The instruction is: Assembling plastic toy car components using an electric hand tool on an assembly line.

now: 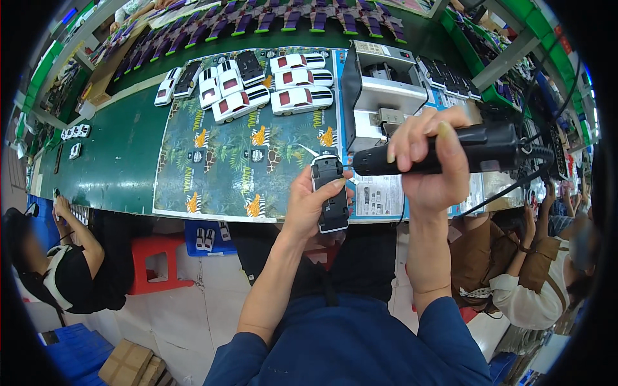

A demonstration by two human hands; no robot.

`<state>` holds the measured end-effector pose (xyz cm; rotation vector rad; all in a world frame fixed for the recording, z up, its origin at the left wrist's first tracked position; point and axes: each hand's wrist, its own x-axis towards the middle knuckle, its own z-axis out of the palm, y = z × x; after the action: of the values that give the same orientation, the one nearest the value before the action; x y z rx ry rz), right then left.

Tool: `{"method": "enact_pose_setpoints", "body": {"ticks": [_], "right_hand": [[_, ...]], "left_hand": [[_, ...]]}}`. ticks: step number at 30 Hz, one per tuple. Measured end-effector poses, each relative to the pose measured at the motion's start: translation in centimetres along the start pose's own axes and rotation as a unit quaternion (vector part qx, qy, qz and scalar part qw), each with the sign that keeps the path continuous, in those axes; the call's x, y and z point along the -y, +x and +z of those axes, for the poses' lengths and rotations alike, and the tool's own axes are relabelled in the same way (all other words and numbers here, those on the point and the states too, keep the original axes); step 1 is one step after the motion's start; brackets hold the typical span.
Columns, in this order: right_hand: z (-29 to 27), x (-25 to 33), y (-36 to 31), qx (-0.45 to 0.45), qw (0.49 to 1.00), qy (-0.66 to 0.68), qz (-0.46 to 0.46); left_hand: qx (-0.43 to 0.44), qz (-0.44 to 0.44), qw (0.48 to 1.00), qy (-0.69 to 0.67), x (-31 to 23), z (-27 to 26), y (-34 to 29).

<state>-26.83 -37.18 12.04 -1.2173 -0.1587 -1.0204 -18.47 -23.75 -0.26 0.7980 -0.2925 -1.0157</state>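
Observation:
My left hand is closed round a toy car, its black underside turned up and its white body showing at the edges. The thumb presses on the chassis. In my right hand is a black electric screwdriver, lying nearly level and pointing left. Its bit reaches the upper end of the car; I cannot tell whether it sits on a screw. Beyond my hands, several white toy cars with black stripes and red windows rest on a printed sheet. One toy car there shows its black underside.
A metal and black screw feeder stands behind the screwdriver, whose cable trails right. Rows of purple and green pieces line the back of the green table. Co-workers sit at both sides. A red stool and blue crate are below.

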Motion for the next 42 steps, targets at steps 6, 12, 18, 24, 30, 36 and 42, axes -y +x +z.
{"method": "enact_pose_setpoints", "body": {"ticks": [6, 12, 18, 24, 30, 36, 42], "right_hand": [[0.7, -1.9, -0.5, -0.013, 1.000, 0.016, 0.014], [0.9, -1.9, -0.4, -0.007, 1.000, 0.013, 0.003], [1.1, -2.6, -0.7, -0.010, 1.000, 0.003, 0.012], [0.4, -2.4, -0.6, 0.063, 0.996, -0.041, 0.045], [0.5, -1.9, -0.6, 0.120, 0.990, -0.073, 0.034], [0.4, -2.0, -1.0, 0.096, 0.993, -0.066, 0.023], [-0.1, -2.1, -0.9, 0.073, 0.997, -0.028, -0.012]], "left_hand": [[-0.005, 0.002, 1.000, -0.002, 0.3, 0.0, -0.1], [-0.015, -0.010, 0.999, 0.027, 0.1, 0.0, 0.0], [-0.026, -0.012, 0.999, 0.036, -0.3, 0.5, -0.1], [-0.006, -0.010, 0.998, 0.062, -0.1, 0.2, 0.1], [-0.020, -0.027, 0.997, 0.065, -0.4, 0.6, -0.2], [-0.023, -0.016, 0.998, 0.056, -0.2, 0.8, -0.2], [-0.049, -0.016, 0.999, 0.015, -0.2, 0.9, -0.3]]}}
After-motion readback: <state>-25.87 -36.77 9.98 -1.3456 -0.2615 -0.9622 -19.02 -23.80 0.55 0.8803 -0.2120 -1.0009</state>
